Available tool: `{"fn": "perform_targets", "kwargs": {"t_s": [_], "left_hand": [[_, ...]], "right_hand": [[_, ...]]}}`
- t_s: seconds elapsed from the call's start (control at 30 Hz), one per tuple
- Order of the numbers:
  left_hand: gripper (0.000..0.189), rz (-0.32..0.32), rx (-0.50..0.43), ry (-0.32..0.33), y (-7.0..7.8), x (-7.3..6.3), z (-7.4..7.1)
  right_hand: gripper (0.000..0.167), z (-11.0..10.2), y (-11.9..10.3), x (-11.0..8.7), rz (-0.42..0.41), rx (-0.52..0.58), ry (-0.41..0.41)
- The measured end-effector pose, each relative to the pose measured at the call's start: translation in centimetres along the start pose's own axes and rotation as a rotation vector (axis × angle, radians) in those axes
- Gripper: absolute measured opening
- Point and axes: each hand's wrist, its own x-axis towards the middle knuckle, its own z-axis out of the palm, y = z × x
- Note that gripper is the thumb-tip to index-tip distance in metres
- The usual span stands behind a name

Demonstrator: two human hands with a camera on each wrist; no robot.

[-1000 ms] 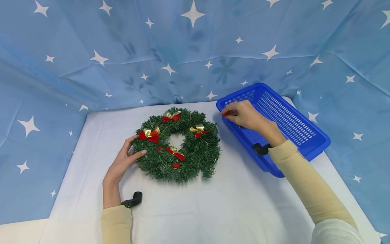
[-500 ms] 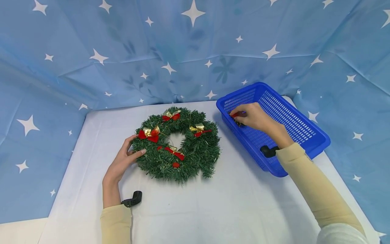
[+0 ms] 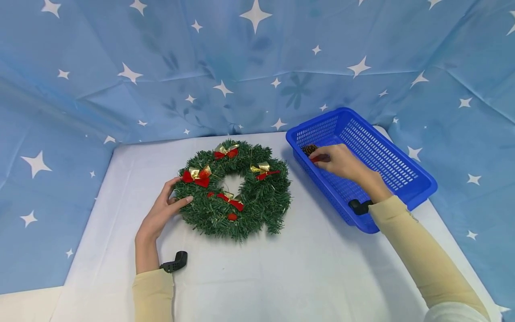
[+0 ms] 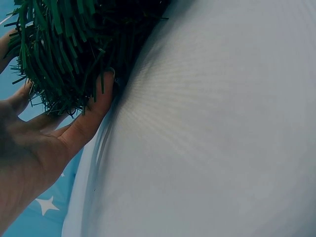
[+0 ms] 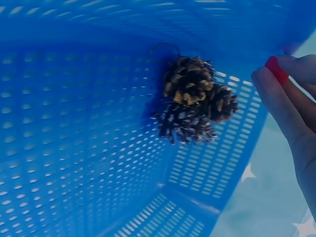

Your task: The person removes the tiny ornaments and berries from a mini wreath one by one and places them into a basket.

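A green wreath [image 3: 267,208] with red and gold bows lies on the white table. My left hand [image 3: 158,214] grips its left edge, and the left wrist view shows the thumb and fingers around the green bristles [image 4: 59,54]. Over the left part of a blue basket [image 3: 370,156], my right hand [image 3: 342,163] pinches a small red piece [image 5: 277,70] between thumb and fingertips. Most of that red piece is hidden, so its kind cannot be told. Several brown pine cones [image 5: 190,84] with a thin wire loop lie in the basket, apart from the hand.
Blue cloth [image 3: 249,67] with white stars hangs behind the table and at both sides. The basket's raised slotted walls stand at the table's back right. White tablecloth [image 3: 257,281] lies in front of the wreath.
My right hand has moved right and nearer to me over the basket, still pinching the red piece. Pine cones have come into sight behind it. The left hand and the wreath have stayed put.
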Motion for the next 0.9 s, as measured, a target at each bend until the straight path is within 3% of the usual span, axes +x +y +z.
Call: {"fn": "perform_targets", "kwargs": {"t_s": [0.23,0.63,0.9], "left_hand": [[0.089,0.002,-0.001,-0.002,0.0,0.1,0.0],[0.09,0.0,0.009,0.003,-0.1,0.1,0.0],[0.089,0.001,0.008,0.001,-0.1,0.0,-0.1]], "right_hand": [[0.024,0.7,0.6,-0.4,0.033,0.033,-0.026],[0.026,1.8,2.0,-0.7,0.059,-0.003,-0.128],[0.041,2.2,2.7,-0.5,0.046,-0.021,-0.177]]}}
